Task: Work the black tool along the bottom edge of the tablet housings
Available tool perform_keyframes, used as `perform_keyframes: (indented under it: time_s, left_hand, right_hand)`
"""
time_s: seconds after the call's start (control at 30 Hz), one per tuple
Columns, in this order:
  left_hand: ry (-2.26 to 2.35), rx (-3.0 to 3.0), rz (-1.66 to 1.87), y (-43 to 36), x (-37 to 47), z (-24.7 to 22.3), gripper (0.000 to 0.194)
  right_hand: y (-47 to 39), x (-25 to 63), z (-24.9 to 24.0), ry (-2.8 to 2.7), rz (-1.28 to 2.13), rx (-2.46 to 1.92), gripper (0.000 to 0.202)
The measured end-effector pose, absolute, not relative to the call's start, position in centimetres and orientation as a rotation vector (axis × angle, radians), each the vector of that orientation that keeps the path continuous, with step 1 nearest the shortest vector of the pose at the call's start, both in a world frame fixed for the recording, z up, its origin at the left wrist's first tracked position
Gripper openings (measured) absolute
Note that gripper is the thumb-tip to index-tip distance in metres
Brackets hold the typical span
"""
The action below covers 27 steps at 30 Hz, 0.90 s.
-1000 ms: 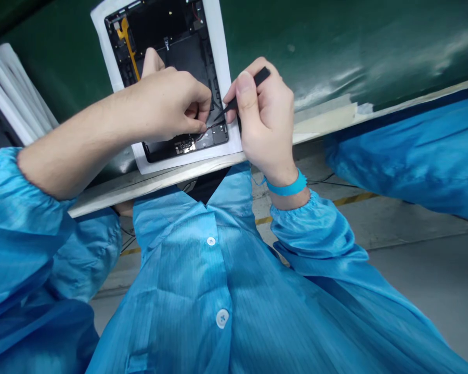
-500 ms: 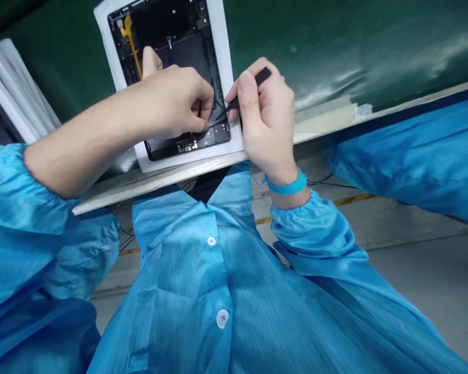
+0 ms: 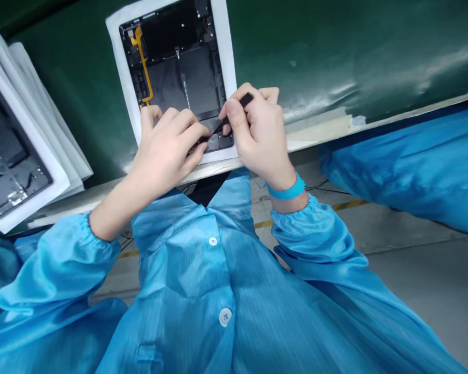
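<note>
An opened tablet (image 3: 166, 78), its dark inside facing up and an orange flex cable (image 3: 145, 70) along its left side, lies on a white foam sheet (image 3: 229, 57). My left hand (image 3: 167, 140) rests over its near end, thumb and forefinger drawn together by the lower circuit parts. Whatever those fingers pinch is hidden. In my right hand (image 3: 261, 135) are slim black tweezers (image 3: 234, 111), gripped like a pen. Their tip points down-left and reaches the tablet's near right part, close to my left fingertips.
Several white foam sheets (image 3: 50, 119) are stacked at the left, with another opened tablet (image 3: 10, 156) on top. The green bench mat (image 3: 335, 57) stretches right, and pale tape (image 3: 323, 124) runs along the bench edge. Another person's blue sleeve (image 3: 409, 161) is at the right.
My left forearm has swung lower, and the left hand has turned, uncovering the tablet's middle. My right hand has shifted slightly left and down with the tweezers. More of the left stack shows.
</note>
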<state>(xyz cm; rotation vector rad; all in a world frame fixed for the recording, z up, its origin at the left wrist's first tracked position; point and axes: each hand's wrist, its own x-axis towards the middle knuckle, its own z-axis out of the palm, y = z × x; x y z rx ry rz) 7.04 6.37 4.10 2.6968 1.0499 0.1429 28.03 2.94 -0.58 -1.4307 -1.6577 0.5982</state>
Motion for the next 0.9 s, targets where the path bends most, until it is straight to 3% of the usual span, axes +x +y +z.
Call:
perform_keyframes:
  time_s: [0.33,0.9]
  left_hand:
    - [0.915,2.803,0.324,5.4,4.8,0.3,0.036]
    - [0.716,2.795,0.132,8.0,5.7,3.2,0.039]
  right_hand:
    - [2.6,27.7,-0.2,-1.614,0.532,-1.566,0.052]
    - [2.8,28.0,-1.8,-1.51,0.551,-1.513,0.06]
